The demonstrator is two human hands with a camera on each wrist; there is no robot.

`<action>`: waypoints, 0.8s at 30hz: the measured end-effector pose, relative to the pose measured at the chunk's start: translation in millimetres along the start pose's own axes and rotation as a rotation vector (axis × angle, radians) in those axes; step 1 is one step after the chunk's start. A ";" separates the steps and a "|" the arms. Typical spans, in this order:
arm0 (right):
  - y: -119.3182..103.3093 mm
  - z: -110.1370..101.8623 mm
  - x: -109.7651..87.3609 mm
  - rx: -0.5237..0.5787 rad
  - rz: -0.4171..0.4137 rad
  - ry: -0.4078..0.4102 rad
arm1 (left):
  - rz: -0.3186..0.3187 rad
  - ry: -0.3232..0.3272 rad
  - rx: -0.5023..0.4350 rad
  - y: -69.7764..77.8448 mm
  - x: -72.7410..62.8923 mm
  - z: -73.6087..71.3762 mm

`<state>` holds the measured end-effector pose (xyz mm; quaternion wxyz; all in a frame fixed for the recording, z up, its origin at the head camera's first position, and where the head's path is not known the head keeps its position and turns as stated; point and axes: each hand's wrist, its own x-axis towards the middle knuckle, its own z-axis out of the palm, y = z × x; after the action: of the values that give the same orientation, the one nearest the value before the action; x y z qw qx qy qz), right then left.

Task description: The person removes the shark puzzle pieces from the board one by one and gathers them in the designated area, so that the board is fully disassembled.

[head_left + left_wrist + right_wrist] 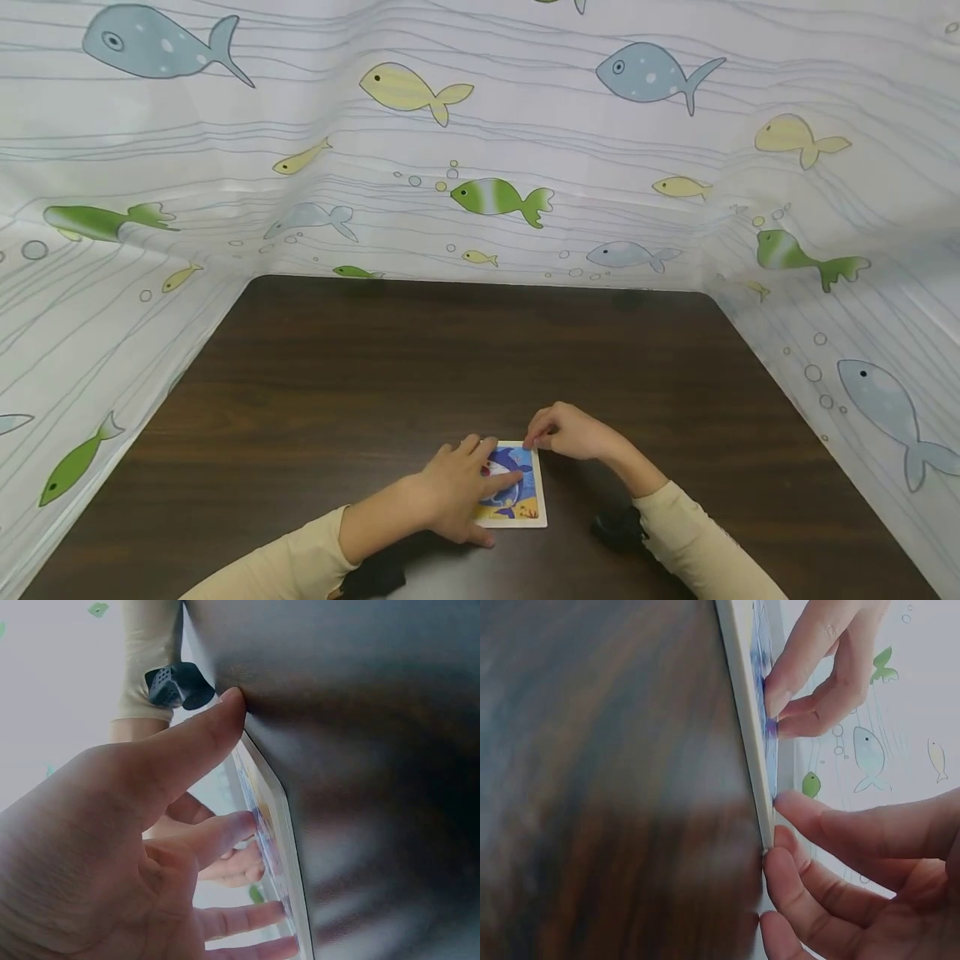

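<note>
A small square picture board (542, 504), with a pale rim and a blue and yellow cartoon shark picture, lies flat on the dark table. My left hand (459, 493) is spread over its left part, hiding that side. In the left wrist view, the fingertips (244, 823) touch the picture, while the thumb (225, 712) reaches past the near edge to the table. At the far right corner, my right hand (576, 432) pinches the board. The right wrist view has the right thumb (799, 806) on the picture side and curled fingers (784, 877) at the edge.
The brown table (450, 358) extends around the board. A white sheet printed with fish (495, 150) hangs behind and along both sides. Dark devices sit by both wrists, one of them (618, 529) below the right wrist.
</note>
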<state>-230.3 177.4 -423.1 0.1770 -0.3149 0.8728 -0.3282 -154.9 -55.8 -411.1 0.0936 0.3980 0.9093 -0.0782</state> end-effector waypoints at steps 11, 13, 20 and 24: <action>-2.7 2.1 0.2 0.013 0.052 -0.019 | -0.026 -0.033 -0.027 1.2 -1.9 0.9; -3.8 4.3 -2.4 -0.017 0.055 -0.001 | -0.024 -0.037 -0.033 3.4 -3.8 2.5; -13.6 6.6 -7.7 -0.086 0.042 0.026 | -0.022 -0.022 0.001 5.9 -5.9 4.1; -15.4 3.2 -8.2 -0.088 0.042 0.032 | -0.028 -0.012 0.005 5.5 -3.6 3.3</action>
<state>-215.9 172.3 -414.0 0.1556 -0.2989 0.8956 -0.2906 -148.1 -55.4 -413.9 0.0969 0.3848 0.9140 -0.0842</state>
